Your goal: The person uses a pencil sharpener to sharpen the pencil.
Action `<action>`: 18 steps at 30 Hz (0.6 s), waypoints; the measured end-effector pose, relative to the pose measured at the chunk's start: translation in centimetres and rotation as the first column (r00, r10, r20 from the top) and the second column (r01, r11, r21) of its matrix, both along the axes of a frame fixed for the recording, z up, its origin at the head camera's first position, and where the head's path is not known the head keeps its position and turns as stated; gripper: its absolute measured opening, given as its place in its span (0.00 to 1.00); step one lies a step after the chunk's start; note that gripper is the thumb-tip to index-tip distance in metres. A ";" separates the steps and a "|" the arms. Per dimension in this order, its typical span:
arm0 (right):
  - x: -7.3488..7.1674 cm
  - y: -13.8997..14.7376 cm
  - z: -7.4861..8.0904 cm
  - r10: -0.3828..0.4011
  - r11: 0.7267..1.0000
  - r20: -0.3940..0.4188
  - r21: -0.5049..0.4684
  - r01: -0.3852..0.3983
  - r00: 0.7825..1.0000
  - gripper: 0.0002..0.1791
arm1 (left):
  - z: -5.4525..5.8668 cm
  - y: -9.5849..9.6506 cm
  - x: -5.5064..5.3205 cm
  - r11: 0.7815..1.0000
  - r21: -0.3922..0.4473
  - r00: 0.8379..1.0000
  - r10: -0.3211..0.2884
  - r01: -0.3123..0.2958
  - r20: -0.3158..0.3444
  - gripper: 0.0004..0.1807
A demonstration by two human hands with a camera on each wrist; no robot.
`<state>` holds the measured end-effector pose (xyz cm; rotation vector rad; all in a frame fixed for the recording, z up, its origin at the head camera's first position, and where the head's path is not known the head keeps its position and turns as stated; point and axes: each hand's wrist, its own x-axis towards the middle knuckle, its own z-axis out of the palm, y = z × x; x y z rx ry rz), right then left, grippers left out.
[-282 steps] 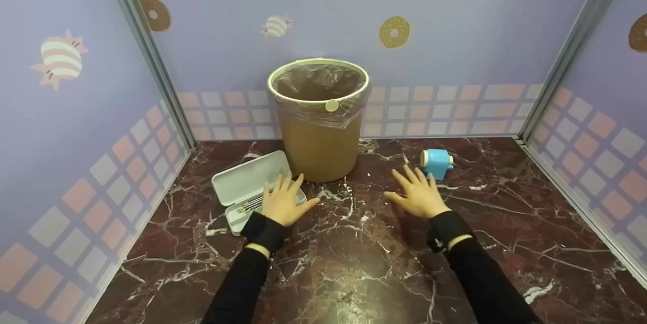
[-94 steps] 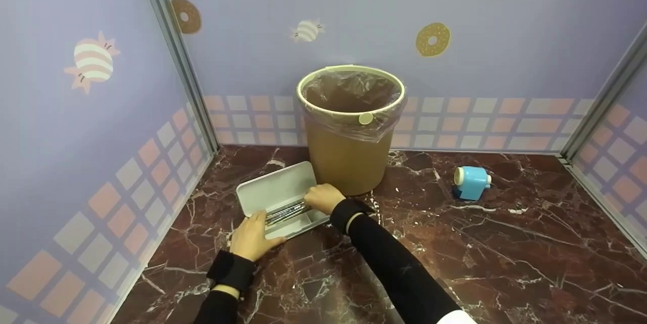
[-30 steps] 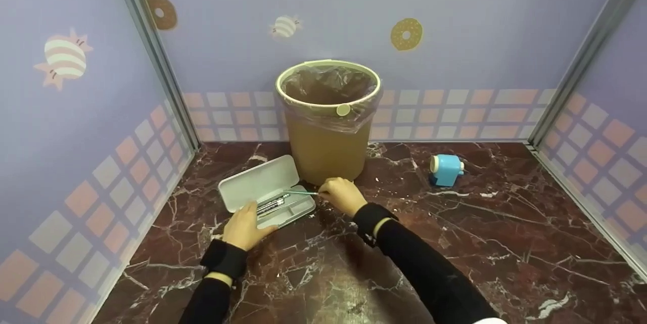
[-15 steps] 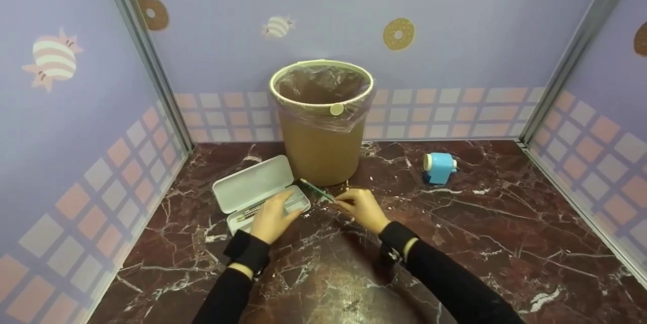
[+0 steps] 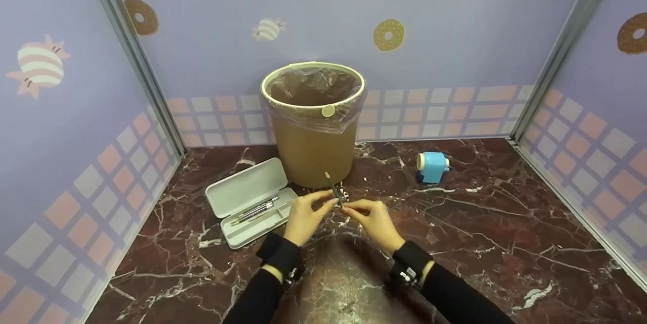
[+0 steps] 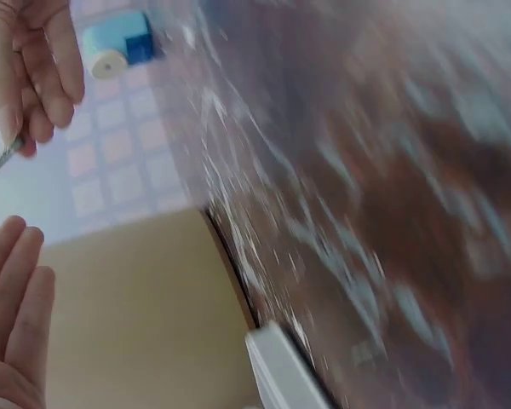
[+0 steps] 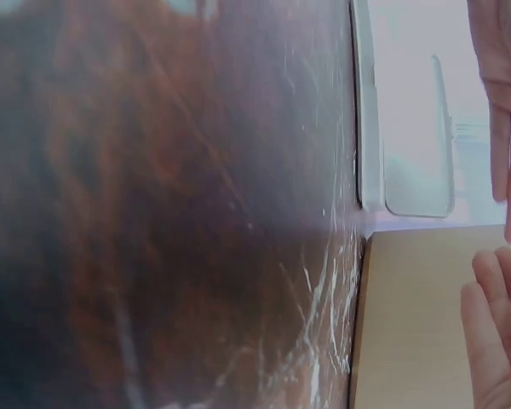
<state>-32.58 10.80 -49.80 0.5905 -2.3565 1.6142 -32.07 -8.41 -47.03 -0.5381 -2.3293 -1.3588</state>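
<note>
A slim dark-green pencil (image 5: 331,184) stands slanted between my two hands, its pale wooden end up and away from me. My right hand (image 5: 375,220) pinches its lower end between thumb and index finger; the right wrist view catches only part of both hands. My left hand (image 5: 304,218) has thumb and index finger on the pencil just above; in the left wrist view its other fingers (image 6: 21,315) are straight. To the left lies an open pale pencil case (image 5: 247,186) with several patterned pencils (image 5: 255,210) in it.
A brown trash bin (image 5: 314,147) with a clear liner stands behind my hands, close to the case lid. A blue pencil sharpener (image 5: 432,166) stands at the right on the dark marbled table (image 5: 485,233). Patterned walls (image 5: 212,36) enclose the back and sides.
My right hand took the pencil out of the case, brought it to the right and turned it upward. My left hand let go of the case and moved right to the pencil.
</note>
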 end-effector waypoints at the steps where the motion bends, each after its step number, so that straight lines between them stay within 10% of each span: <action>1: 0.2 0.1 -0.1 -0.003 1.000 0.016 -0.023 0.004 1.000 0.10 | 0.0 0.3 0.0 1.000 0.017 1.000 -0.002 0.002 0.004 0.14; 18: 1.9 0.9 -1.4 -0.044 0.979 0.134 -0.192 0.070 0.990 0.10 | -0.7 3.6 0.5 0.984 0.180 0.995 -0.017 -0.001 0.101 0.15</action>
